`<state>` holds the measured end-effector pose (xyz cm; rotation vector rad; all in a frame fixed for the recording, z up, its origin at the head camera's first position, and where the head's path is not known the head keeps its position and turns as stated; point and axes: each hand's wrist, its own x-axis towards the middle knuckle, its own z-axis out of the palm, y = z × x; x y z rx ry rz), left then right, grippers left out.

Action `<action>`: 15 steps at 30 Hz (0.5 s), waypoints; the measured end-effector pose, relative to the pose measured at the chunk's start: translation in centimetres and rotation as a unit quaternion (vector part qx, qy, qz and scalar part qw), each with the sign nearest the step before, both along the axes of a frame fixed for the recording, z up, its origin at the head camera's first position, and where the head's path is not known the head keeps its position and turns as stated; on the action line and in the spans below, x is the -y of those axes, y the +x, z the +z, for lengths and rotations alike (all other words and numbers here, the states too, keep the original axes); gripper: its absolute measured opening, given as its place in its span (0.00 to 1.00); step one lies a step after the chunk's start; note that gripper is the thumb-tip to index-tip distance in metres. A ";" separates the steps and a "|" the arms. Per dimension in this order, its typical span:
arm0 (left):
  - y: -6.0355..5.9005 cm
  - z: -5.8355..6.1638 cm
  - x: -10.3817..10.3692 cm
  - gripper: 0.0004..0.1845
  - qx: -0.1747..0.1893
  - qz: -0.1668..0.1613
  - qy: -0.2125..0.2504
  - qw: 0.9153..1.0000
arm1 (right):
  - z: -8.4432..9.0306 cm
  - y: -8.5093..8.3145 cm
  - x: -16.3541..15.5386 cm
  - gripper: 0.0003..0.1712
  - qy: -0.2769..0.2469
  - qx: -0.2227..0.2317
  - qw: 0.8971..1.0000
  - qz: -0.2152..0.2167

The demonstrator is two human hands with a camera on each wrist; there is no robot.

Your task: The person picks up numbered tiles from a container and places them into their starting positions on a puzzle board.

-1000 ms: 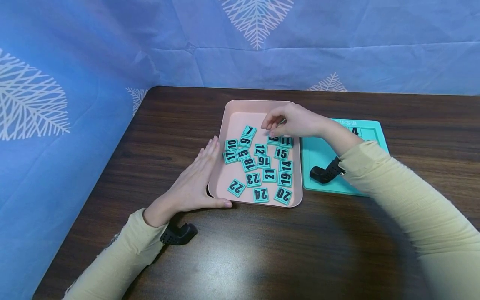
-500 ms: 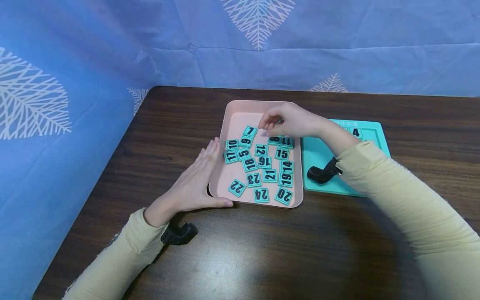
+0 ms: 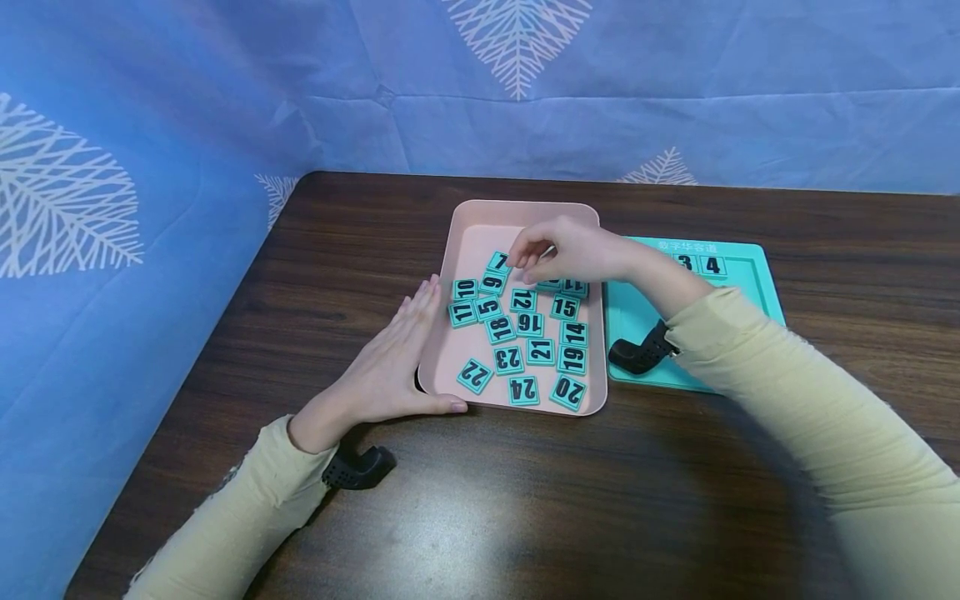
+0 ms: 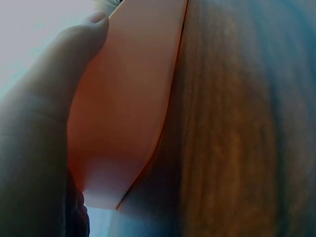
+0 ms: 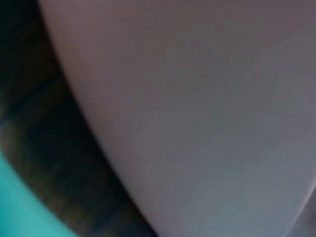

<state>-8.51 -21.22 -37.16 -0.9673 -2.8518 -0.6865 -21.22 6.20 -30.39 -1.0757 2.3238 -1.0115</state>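
Left hand [image 3: 390,358] lies flat, fingers straight, against the pink tray's [image 3: 517,215] left wall at centre frame. Right hand [image 3: 573,250], fingers curled, hovers over the numbered tiles [image 3: 525,329] near tile 7 [image 3: 497,262]; can't tell if it pinches one.

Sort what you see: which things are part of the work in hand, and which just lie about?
In use: pink tray, numbered tiles, teal board, right hand over the tiles, left hand steadying the tray.
Just there: wooden table, blue cloth.
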 end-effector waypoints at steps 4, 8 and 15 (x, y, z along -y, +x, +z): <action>-0.1 0.0 0.0 0.71 0.000 0.002 0.000 1.000 | -0.1 0.2 0.7 0.12 0.000 0.001 1.000 0.015; 0.0 0.0 0.0 0.71 0.002 0.003 0.000 1.000 | -0.6 0.4 1.2 0.11 0.008 -0.009 1.000 0.025; -0.1 0.0 0.0 0.70 0.004 0.000 0.001 1.000 | -1.4 0.6 1.7 0.15 0.012 -0.025 0.998 0.055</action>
